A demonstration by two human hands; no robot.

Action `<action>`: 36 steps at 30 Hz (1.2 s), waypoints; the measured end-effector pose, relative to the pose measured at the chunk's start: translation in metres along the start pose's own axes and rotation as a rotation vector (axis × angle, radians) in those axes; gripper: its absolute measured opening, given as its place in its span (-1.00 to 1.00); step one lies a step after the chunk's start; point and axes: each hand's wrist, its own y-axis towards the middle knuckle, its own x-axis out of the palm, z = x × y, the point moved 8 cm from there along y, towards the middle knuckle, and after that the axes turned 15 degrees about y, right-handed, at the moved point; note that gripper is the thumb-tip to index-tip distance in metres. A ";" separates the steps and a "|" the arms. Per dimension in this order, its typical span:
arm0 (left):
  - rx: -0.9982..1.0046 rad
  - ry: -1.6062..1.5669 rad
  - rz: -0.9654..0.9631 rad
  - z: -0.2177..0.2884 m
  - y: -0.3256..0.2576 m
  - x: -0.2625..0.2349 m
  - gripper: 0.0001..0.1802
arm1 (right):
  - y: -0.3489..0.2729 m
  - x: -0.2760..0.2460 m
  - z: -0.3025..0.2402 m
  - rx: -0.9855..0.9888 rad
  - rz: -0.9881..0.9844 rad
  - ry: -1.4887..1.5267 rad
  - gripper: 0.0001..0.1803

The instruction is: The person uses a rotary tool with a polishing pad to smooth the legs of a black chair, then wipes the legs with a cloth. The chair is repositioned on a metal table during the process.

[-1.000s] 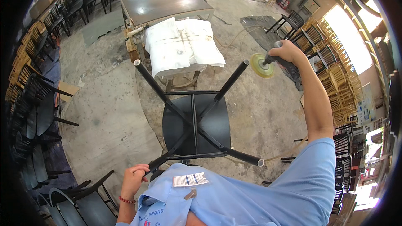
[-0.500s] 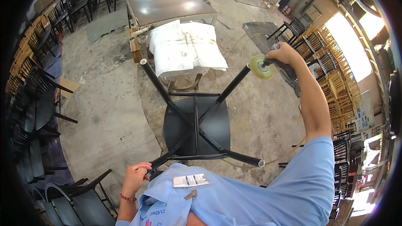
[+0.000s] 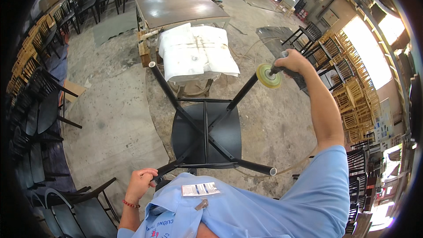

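Note:
A black chair or stool stands upside down before me, its legs spread up toward me and its seat below. Held out at the far right, my right hand is closed around a disc sander with a yellow-green round pad. The pad overlaps the tip of the far right leg and hides that end; whether they touch I cannot tell. Near my body, my left hand is closed on the near left leg. The far left leg and near right leg show pale round ends.
Beyond the upturned chair lies a white-wrapped pad on a stand, with a brown-topped table behind it. A thin hose runs over the floor at right. Black chairs crowd the left; stacked wooden chairs line the right.
My right hand and the sander have moved slightly left and down, so the disc now covers the far right leg's tip. My left hand stays on the near left leg.

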 end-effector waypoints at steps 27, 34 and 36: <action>0.002 0.024 -0.040 0.001 0.009 0.008 -0.69 | 0.012 -0.064 0.039 -0.099 0.250 -0.391 -0.42; -0.053 0.004 0.009 -0.005 0.000 0.000 -0.70 | 0.001 -0.013 0.000 -0.016 -0.048 0.066 -0.43; -0.063 0.012 -0.007 -0.004 -0.001 0.002 -0.70 | 0.006 -0.009 0.005 -0.012 -0.013 -0.002 -0.56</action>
